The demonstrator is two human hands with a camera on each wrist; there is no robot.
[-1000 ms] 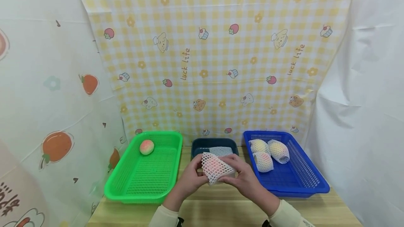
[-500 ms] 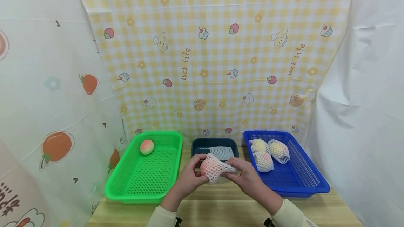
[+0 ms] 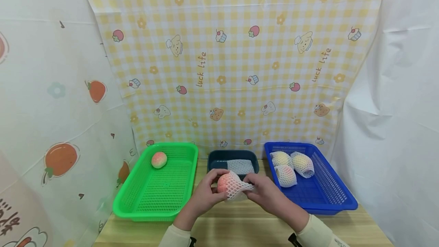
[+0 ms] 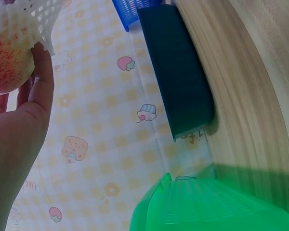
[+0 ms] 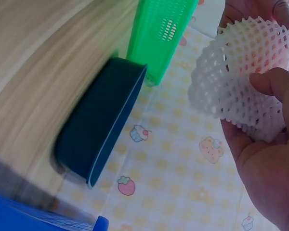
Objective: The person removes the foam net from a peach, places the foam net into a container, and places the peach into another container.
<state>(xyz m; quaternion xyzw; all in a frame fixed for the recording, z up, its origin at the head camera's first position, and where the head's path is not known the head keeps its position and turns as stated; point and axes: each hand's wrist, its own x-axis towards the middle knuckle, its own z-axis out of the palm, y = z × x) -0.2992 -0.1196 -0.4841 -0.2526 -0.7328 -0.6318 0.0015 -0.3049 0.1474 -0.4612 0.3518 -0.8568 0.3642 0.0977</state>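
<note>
Your left hand (image 3: 207,192) is gripping the peach (image 3: 223,183), probably light, best held bare-side; right hand (image 3: 265,193) is pinching soft-looking net (image 3: 236,188).

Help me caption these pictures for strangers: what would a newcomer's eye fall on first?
Probably the bright green basket at left in the head view, with one peach-like fruit near its far left corner. The blue basket at right stands out too, holding three netted fruits. Between them, the left hand holds a pink fruit while the right hand grips its white net.
</note>
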